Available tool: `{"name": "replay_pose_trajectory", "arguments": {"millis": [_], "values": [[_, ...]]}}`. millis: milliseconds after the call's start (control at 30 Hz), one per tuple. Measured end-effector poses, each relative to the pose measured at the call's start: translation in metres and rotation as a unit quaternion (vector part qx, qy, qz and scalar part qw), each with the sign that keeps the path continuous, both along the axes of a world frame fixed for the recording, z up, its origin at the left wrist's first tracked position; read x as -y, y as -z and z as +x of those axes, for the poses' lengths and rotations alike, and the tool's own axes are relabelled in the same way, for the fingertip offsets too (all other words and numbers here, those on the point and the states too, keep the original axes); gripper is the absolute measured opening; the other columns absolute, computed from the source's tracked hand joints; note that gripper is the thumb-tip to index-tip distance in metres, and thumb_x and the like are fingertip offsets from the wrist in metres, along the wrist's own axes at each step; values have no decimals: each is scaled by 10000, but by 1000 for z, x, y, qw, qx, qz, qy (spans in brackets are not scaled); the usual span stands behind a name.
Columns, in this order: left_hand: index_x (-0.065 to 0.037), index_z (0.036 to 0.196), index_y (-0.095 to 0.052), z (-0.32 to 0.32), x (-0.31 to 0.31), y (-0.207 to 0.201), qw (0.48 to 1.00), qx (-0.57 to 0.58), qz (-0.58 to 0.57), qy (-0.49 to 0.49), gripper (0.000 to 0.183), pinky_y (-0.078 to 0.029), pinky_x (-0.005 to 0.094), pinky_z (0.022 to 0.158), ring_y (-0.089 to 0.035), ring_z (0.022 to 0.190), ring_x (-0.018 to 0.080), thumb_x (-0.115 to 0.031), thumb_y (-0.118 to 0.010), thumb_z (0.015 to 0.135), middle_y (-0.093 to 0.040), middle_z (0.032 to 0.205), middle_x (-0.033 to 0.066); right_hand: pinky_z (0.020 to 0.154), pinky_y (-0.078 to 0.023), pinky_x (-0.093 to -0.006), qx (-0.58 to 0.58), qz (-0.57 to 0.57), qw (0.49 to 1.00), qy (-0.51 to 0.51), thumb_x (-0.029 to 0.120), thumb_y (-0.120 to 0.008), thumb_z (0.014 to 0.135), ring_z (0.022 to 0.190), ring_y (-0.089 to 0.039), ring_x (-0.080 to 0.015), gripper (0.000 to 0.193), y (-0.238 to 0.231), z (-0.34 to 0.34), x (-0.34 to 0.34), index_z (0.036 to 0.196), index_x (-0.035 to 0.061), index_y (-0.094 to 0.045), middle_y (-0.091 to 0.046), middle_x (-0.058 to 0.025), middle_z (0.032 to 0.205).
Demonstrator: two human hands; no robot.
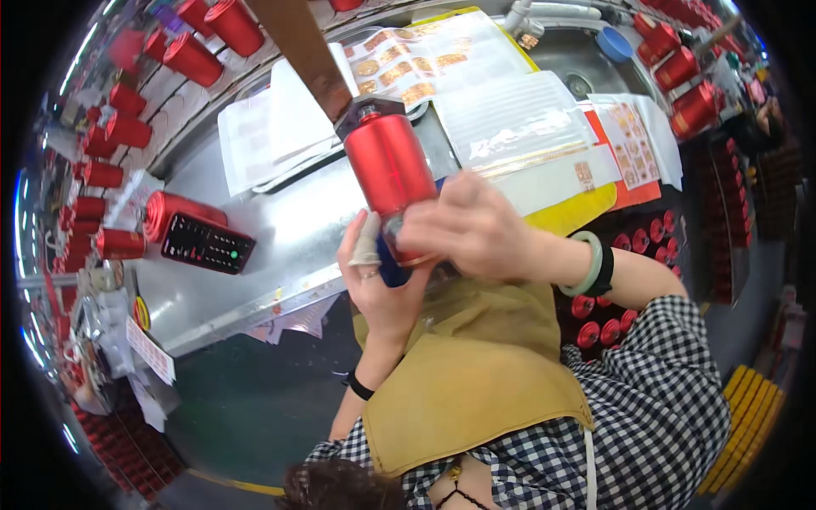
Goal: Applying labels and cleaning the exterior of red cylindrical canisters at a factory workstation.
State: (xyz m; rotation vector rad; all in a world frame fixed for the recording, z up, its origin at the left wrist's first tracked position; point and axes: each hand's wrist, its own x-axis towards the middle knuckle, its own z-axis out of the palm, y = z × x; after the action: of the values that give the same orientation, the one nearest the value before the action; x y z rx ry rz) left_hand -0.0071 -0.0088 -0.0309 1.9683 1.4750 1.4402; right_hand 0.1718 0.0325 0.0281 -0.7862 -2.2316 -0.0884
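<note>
A shiny red metal canister [391, 161] slants across the middle of the head view, its far end against a dark angular fitting [369, 112] on a brown post. My left hand [378, 285] is wrapped round the canister's near end, a pale cover on one finger. Something dark blue [393, 269] shows between that hand and the canister. My right hand [472, 225] has its fingers curled in against the canister's near end. It is slightly blurred, and whatever lies in its fingertips is hidden.
A metal worktop [280, 229] carries sticker sheets [416, 64], a clear plastic sheet [510, 119] and a phone [206, 244] leaning on another red canister [174, 212]. A sink [578, 83] with a blue bowl [614, 44] is at the far right. More red canisters [194, 59] line the left.
</note>
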Motion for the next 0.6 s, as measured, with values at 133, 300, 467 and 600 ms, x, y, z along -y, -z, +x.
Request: {"name": "replay_pose_trajectory", "arguments": {"millis": [133, 300, 467, 600], "values": [[35, 1430, -581, -11, 4, 8, 999, 5, -36, -8, 878, -507, 394, 1029, -651, 1178, 319, -135, -989, 672, -646, 1313, 157, 811, -501, -385, -47, -111, 992, -33, 134, -703, 840, 871, -607, -222, 157, 0, -9, -2, 993, 156, -672, -638, -5, 874], [30, 1489, -540, -13, 0, 3, 992, 20, -120, 35, 961, -499, 412, 1036, -640, 1179, 335, -157, -1000, 666, -644, 1304, 185, 810, -487, -396, -18, 32, 995, 89, 182, -656, 873, 918, -596, -207, 128, 2, 17, -29, 999, 181, -672, -669, 17, 980], [53, 1481, -543, -19, 2, 11, 997, 10, -74, 11, 920, -494, 420, 1048, -643, 1193, 340, -179, -978, 704, -640, 1359, 214, 867, -463, -391, -80, -54, 994, -51, 159, -676, 860, 891, -594, -222, 167, 13, -9, -2, 1026, 173, -672, -641, 6, 906], [80, 1449, -562, -20, 3, 5, 997, -18, -79, 8, 812, -478, 392, 1085, -645, 1258, 315, -92, -928, 745, -655, 1401, 211, 843, -427, -363, -57, 18, 994, 94, 161, -680, 851, 873, -581, -226, 148, 8, 17, -40, 993, 201, -692, -674, 42, 979]]}}
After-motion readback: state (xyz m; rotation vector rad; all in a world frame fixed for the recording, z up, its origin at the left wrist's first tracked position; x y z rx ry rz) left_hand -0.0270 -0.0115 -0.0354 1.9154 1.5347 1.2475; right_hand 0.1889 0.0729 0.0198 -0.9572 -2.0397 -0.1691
